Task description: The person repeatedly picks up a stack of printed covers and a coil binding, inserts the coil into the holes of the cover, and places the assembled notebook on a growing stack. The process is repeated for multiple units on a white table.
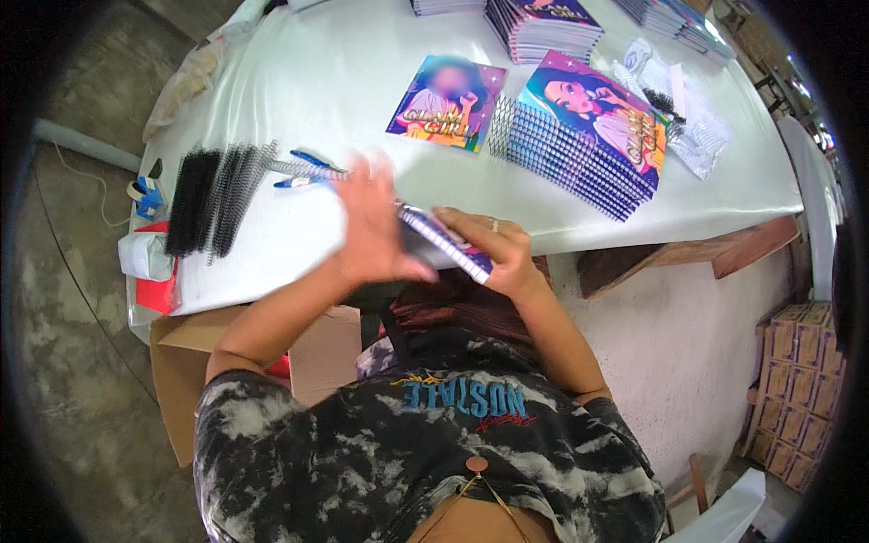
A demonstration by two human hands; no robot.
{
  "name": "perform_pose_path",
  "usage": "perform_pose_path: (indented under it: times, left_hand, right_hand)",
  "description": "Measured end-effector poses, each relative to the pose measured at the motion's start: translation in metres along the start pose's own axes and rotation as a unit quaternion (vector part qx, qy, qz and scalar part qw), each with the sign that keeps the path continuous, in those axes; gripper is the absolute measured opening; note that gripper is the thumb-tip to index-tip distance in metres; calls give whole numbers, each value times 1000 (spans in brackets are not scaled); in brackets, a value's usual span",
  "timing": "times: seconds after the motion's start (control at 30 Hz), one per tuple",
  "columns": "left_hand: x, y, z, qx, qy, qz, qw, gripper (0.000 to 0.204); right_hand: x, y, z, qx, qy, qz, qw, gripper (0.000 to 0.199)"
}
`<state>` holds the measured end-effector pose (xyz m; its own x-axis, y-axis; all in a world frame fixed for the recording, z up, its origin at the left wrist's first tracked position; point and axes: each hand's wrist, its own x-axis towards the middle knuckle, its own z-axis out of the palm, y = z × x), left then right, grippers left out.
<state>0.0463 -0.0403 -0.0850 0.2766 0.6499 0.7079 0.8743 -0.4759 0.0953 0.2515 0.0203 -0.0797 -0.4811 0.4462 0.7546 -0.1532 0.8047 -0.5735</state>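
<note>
A spiral-bound notebook [448, 244] with a purple cover sits between both my hands, just over the near edge of the white table [344, 81]. My right hand [493, 249] grips its right end, a ring on one finger. My left hand [371, 226] is blurred with motion and lies flat against the notebook's left end. A bunch of black spiral coils [213, 199] lies left of my left hand, with blue-handled pliers [308, 172] beside them.
A fanned stack of colourful notebooks [588, 136] lies at right, a loose printed cover [448, 101] in the middle, and more stacks [543, 27] at the far edge. White coils [679, 118] lie at far right. Cardboard boxes [797, 389] stand on the floor at right.
</note>
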Motion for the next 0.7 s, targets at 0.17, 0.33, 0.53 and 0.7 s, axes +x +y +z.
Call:
perform_pose_path:
  times: [0.17, 0.33, 0.53, 0.7]
  left_hand:
    - [5, 10, -17, 8, 66, 163, 984, 116]
    - [-12, 14, 4, -6, -50, 134, 990, 104]
    - [23, 11, 17, -61, 119, 64, 989, 115]
    - [7, 31, 16, -100, 76, 133, 983, 100]
  right_hand:
    - [-13, 3, 1, -5, -2, 7, 1000, 40]
    - [-2, 3, 1, -4, 19, 33, 999, 41]
    - [3, 3, 15, 8, 1, 12, 1000, 42]
    - [0, 7, 13, 10, 33, 17, 999, 42]
